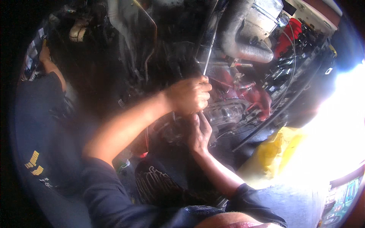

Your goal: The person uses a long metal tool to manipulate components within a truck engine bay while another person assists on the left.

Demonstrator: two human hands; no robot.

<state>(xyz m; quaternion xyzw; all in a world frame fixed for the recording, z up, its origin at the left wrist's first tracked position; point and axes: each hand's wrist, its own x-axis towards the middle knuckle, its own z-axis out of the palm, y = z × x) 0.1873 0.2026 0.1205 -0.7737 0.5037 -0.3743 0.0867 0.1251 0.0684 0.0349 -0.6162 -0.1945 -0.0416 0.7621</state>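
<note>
My left hand [190, 95] is closed in a fist in the middle of the view. A long, thin, shiny metal rod [209, 57] rises from the top of this fist into the machinery; its lower end is hidden by my fingers. Just below, my right hand [199, 133] is closed with the thumb upward, close against the underside of the left fist. Whatever lies in it cannot be made out. Behind both hands is a dark, greasy, ribbed metal part [228, 113], with a red part [260, 99] beside it.
A bent grey pipe [247, 51] hangs at the upper right beside a silver metal housing [262, 17]. A thin dark bar [272, 121] slants at the right above a yellow bag [279, 148]. Another person in a dark shirt [42, 125] is close on the left, one arm raised.
</note>
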